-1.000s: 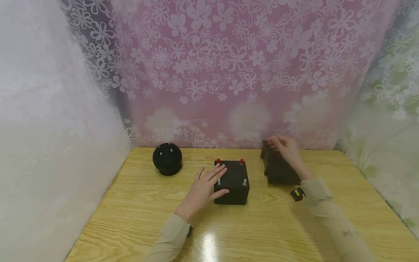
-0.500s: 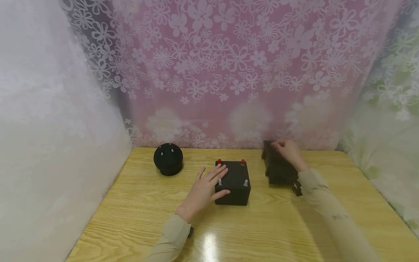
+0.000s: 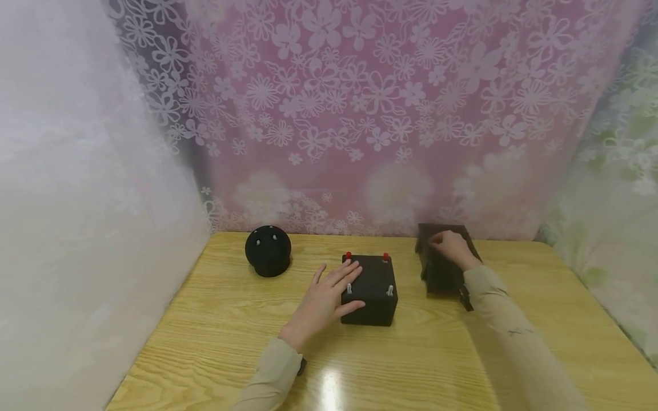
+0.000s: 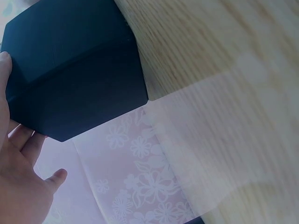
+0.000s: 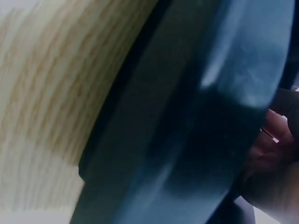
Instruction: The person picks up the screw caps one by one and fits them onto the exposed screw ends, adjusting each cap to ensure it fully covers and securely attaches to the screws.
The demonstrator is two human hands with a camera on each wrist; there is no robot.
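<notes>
My left hand rests on the left side of a black box, fingers spread over its top and thumb along its front. Two red knobs stand at the box's back corners, two silver pegs at its front corners. In the left wrist view, the fingers lie along the black box. My right hand bends over a dark open container, fingertips drawn together within its outline. The right wrist view shows the container's glossy wall covering most of the right hand; I cannot tell whether the fingers hold anything.
A black ball-shaped piece with several small silver pegs stands on a base at the back left. Everything sits on a wooden table. A pink flowered curtain hangs right behind the table's back edge.
My right hand has sunk lower and a little nearer over the dark container, its fingertips coming together. My left hand keeps its place on the box. The whole head view has shifted slightly.
</notes>
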